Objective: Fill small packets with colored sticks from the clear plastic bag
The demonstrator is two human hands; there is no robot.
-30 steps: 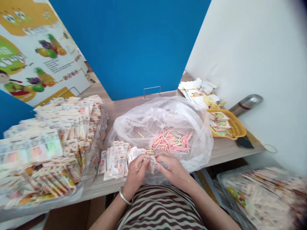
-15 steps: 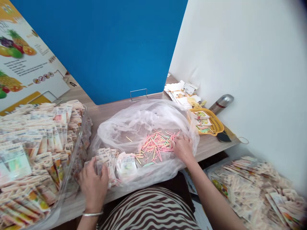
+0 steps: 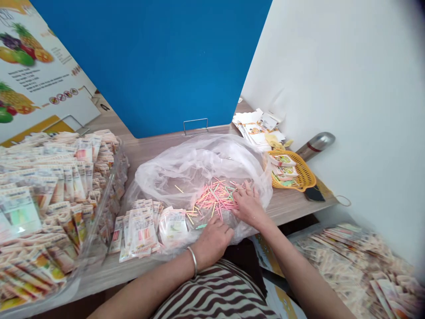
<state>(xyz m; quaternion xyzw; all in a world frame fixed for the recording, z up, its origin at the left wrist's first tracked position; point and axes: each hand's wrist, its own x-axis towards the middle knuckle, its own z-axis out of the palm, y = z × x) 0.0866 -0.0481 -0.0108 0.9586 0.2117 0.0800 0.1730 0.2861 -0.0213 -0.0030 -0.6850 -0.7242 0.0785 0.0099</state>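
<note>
Thin pink, yellow and green sticks (image 3: 215, 195) lie in a loose pile inside a clear plastic bag (image 3: 159, 173) spread open on the table. My right hand (image 3: 249, 206) rests on the right side of this pile, its fingers apart and touching the sticks. At the bag's front edge is my left hand (image 3: 214, 239), fingers reaching loosely toward the near side of the pile; its thumb is hidden and nothing shows in it. Left of it, small clear sachets holding coloured sticks lie in a stack (image 3: 141, 230), beside another stack of sachets (image 3: 174, 226).
A clear tub (image 3: 109, 186) heaped with filled sachets stands at the left. On the right are a yellow basket (image 3: 303, 177) with packets, a steel flask (image 3: 317, 146) and papers (image 3: 254, 128). More sachets (image 3: 352, 261) lie lower right. A blue panel (image 3: 159, 66) stands behind.
My left hand has left the sachet stack and moved right to the near side of the sticks. My right hand has shifted slightly left over the pile. The view has moved a little.
</note>
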